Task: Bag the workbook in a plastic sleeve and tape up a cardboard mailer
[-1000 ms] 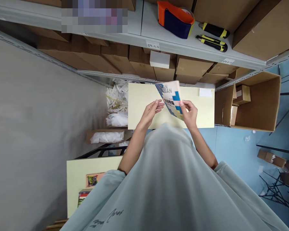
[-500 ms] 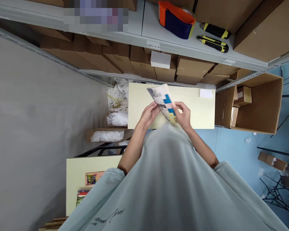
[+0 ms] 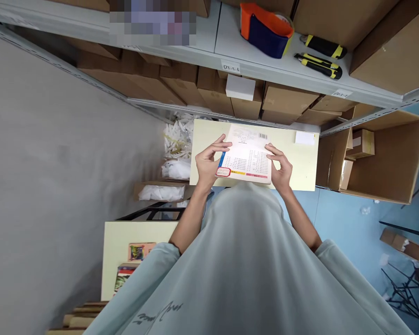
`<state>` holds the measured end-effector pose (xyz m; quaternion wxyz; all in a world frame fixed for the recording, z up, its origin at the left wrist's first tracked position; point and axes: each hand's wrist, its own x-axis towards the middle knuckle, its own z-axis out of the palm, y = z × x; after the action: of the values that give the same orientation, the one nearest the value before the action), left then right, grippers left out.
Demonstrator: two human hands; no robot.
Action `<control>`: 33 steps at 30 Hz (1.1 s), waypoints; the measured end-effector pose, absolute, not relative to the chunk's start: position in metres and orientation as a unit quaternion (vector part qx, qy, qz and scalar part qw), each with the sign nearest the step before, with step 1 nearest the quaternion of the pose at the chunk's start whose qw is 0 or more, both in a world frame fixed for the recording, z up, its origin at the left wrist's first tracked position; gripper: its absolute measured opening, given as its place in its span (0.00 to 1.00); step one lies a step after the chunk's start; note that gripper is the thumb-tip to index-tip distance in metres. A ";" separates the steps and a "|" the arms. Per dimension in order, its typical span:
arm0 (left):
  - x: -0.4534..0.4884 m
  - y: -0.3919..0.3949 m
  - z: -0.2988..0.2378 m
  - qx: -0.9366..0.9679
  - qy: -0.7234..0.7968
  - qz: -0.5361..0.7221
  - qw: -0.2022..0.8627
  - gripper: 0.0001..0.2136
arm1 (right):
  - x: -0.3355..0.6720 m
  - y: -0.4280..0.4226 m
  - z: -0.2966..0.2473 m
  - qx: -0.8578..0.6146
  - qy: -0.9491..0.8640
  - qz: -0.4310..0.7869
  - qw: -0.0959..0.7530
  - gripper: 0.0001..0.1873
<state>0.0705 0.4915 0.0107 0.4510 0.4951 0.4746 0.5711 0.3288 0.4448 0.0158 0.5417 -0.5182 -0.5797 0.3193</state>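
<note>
A book (image 3: 246, 153) with a pale back cover faces up between my hands, over the cream tabletop (image 3: 296, 172). Its cover carries a barcode at the top, columns of small print, and yellow and pink strips along the near edge; a blue strip runs down its left side. My left hand (image 3: 211, 160) grips the left edge, fingers on top near the corner. My right hand (image 3: 280, 167) holds the right edge with bent fingers. Both thumbs are mostly hidden. Beyond my right hand lies a white slip of paper (image 3: 304, 137) on the tabletop.
Shelving with cardboard boxes (image 3: 289, 100) rises behind the table, with box cutters (image 3: 319, 65) and an orange-and-blue holder (image 3: 265, 32) on its shelf. An open carton (image 3: 387, 158) stands at right. White packing material (image 3: 178, 144) is at left; books (image 3: 124, 274) lie on a lower-left table.
The book has turned from a tilted position showing its blue-marked side to lying face up with its back cover showing. My hands have moved apart to its two side edges.
</note>
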 end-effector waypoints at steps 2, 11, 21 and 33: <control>0.072 0.488 0.016 0.503 0.478 0.562 0.450 0.21 | 0.331 0.443 0.017 -0.512 -0.592 0.308 0.541 0.07; 0.089 0.484 0.007 0.451 0.539 0.528 0.475 0.23 | 0.355 0.449 0.028 -0.591 -0.528 0.345 0.503 0.18; 0.094 0.476 0.003 0.370 0.567 0.455 0.579 0.29 | 0.386 0.463 -0.002 -0.558 -0.468 0.533 0.430 0.25; 0.081 0.453 -0.021 0.264 0.651 0.483 0.523 0.30 | 0.345 0.468 -0.019 -0.590 -0.375 0.618 0.360 0.47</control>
<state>0.0811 0.4530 -0.0209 0.5227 0.2641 0.6513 0.4826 0.3452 0.4682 -0.0189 0.3595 -0.5899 -0.3748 0.6184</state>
